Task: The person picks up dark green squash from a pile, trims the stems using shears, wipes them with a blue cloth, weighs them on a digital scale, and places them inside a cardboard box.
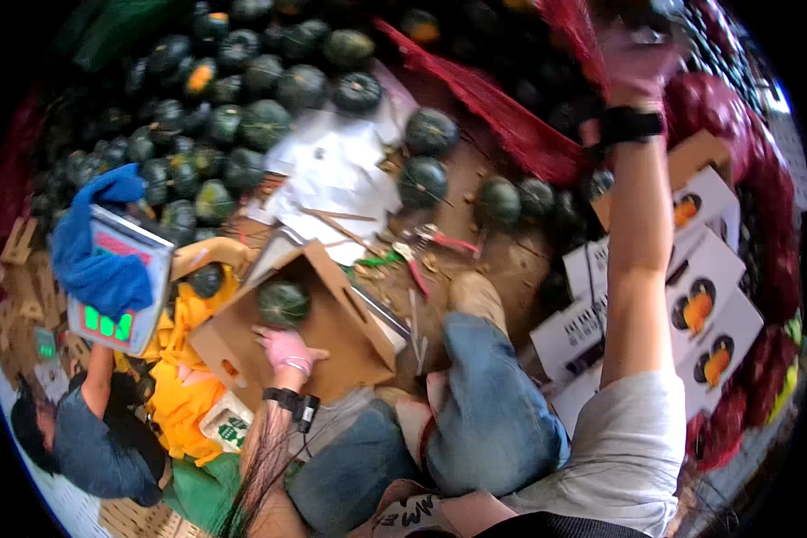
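My left hand (pixel 289 351), in a pink glove, is inside an open cardboard box (pixel 343 327). Its fingers are apart, at the near side of a dark green squash (pixel 283 303) lying in the box; I cannot tell if they touch it. Far out at the upper right, my right hand (pixel 638 65), also pink-gloved, is stretched over the squash pile and smeared by motion. A strip of red mesh sack (pixel 572 40) runs right beside it. Whether its fingers grip anything is unclear. Another length of red mesh (pixel 498 117) drapes across the squashes.
Heaped squashes (pixel 264 124) fill the far side. Pruning shears (pixel 412 260) lie on the littered floor before my foot. At left stands a scale (pixel 121 278) with a blue towel; a person (pixel 108 439) is beyond it. Printed boxes (pixel 690 305) and red sacks (pixel 735 117) line the right.
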`<state>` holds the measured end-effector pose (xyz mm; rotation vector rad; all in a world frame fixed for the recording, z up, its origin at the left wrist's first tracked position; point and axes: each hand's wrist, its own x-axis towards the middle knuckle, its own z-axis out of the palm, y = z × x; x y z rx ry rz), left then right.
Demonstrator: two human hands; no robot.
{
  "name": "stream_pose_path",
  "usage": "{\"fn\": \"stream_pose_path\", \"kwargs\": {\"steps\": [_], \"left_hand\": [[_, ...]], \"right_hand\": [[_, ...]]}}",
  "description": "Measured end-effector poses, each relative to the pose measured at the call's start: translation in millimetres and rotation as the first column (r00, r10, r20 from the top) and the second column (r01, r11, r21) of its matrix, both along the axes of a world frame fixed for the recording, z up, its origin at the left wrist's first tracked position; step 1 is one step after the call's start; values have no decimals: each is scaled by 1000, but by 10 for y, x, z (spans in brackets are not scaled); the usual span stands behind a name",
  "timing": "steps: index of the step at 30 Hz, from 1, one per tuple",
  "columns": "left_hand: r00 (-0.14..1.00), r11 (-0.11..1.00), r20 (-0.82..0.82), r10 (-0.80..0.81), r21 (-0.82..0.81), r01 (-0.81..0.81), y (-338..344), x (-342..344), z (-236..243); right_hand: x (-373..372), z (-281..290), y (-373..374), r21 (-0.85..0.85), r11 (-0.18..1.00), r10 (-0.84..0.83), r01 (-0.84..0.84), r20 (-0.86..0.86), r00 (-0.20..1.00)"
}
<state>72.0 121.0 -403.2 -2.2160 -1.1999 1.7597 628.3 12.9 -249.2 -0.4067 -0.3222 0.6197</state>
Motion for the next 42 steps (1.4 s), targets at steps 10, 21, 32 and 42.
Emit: {"fn": "stream_pose_path", "kwargs": {"steps": [10, 21, 32, 42], "left_hand": [[992, 993, 56, 116, 11, -117, -30, 208, -57], [991, 991, 20, 130, 36, -130, -6, 202, 73], [986, 987, 75, 149, 57, -153, 15, 140, 70], [983, 983, 51, 179, 24, -180, -21, 180, 81]], "right_hand": [[264, -448, -650, -877, 340, 646, 340, 480, 593], [-1031, -1879, -1293, -628, -126, 985, 768, -172, 20], [-1958, -2012, -1429, -363, -538, 841, 761, -166, 515], [-1922, -2143, -1351, -819, 555, -286, -147, -354, 891]]}}
